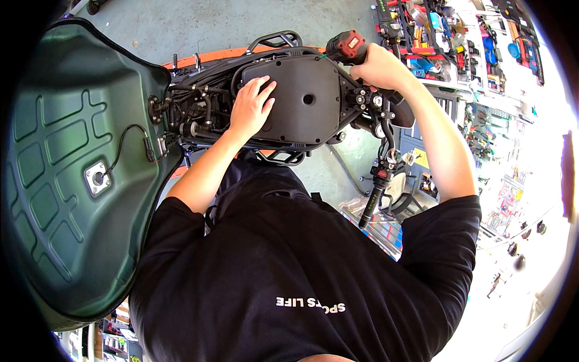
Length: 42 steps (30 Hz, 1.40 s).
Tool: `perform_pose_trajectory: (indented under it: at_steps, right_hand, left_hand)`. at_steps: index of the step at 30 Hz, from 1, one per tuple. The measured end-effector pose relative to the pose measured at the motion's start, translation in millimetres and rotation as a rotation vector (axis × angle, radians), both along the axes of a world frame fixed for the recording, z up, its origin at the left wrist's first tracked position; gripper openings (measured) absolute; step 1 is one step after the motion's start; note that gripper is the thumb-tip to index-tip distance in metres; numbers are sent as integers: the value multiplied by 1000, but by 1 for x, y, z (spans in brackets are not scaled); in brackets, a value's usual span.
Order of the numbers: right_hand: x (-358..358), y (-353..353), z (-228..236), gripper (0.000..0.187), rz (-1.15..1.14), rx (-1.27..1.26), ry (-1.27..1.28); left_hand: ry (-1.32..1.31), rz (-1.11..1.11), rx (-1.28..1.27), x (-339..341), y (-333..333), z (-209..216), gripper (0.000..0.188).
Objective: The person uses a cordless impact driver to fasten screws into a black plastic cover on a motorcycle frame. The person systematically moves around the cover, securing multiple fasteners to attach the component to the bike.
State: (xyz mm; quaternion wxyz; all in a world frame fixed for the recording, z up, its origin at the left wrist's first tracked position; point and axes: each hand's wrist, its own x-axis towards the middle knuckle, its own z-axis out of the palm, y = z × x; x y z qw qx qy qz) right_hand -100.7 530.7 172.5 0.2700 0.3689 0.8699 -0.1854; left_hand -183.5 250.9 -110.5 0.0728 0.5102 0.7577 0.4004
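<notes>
A black cover panel with screws along its rim and a round hole lies on a motorcycle frame in front of me. My left hand rests on the panel's left part, fingers spread and nothing in them. At the far right, my right hand is wrapped round the handle of a red and black cordless drill. The drill's nose points left, and its thin bit is at the panel's far right corner. Whether the bit sits in a screw is too small to tell.
A large dark green shell, hollow side showing, stands at the left with a cable in it. Wiring fills the gap beside the panel. A handlebar grip sticks out at right. Racks of tools stand at the far right.
</notes>
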Motion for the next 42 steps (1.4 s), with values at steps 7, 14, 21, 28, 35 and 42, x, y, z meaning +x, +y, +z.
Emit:
perform_pose_trajectory:
  at_steps: [7,14,21,28,35,42]
  right_hand:
    - [-5,-4,4,26,2,0,-8]
    - [-7,-3,5,26,7,-1,-20]
    - [-7,2,1,26,5,13,-18]
    - [-10,0,4,26,11,-19,-46]
    - [-13,-4,6,25,38,-2,-33]
    - [-15,4,2,33,60,14,-95]
  left_hand:
    - [-37,-11,-14,0,-1,-1,47]
    - [-35,-11,-17,0,-1,-1,48]
    - [-12,-4,-7,0,0,-1,48]
    - [-5,-3,-6,1,-2,-2,47]
    - [-1,-2,-2,1,-1,-5,48]
    - [-7,4,3,2,-1,-3,47]
